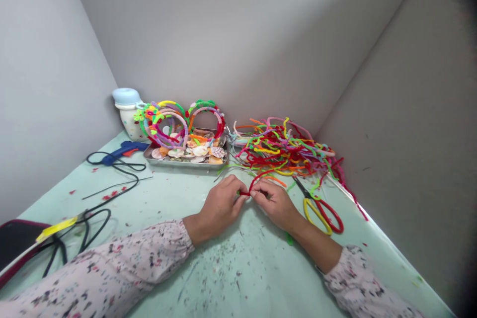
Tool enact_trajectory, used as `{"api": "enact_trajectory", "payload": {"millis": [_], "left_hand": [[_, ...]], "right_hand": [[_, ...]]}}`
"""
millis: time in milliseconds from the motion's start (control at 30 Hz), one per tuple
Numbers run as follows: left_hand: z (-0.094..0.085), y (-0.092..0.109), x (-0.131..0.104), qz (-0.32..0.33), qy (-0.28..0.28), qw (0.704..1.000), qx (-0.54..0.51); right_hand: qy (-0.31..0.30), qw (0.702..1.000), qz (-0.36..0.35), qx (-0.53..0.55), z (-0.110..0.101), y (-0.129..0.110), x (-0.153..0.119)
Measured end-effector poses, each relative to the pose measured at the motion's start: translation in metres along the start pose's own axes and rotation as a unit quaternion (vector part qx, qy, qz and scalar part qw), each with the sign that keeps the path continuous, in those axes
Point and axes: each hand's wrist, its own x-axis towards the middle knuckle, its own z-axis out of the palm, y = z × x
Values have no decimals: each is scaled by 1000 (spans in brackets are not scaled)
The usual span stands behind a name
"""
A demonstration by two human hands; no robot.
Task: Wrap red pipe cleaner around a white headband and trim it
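Observation:
My left hand and my right hand meet near the middle of the table, their fingertips almost touching. Between them is a red pipe cleaner, pinched by both hands. One part of it lies level between the fingertips, and another rises and bends to the right above my right hand. Just right of my right hand lie scissors with one yellow and one red handle. A large tangled pile of coloured pipe cleaners is behind my hands.
A metal tray holds shells, with fuzzy colourful hoops on it. A blue-lidded container, a blue glue gun and black cables are at left. Walls enclose the table.

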Motion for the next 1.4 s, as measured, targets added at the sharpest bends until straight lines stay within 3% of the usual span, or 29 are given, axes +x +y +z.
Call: {"api": "enact_trajectory", "payload": {"millis": [300, 767, 1000, 1400], "left_hand": [[3, -2, 2, -27, 14, 999, -17], [1, -1, 0, -7, 2, 1000, -14], [3, -2, 2, -46, 32, 998, -35], [-2, 5, 2, -34, 46, 996, -72]], "right_hand": [[24, 1000, 0, 7, 1, 1, 0], [14, 1000, -14, -5, 1, 1, 1], [78, 997, 3, 8, 5, 0, -2], [90, 991, -94, -21, 1, 2, -1]]}}
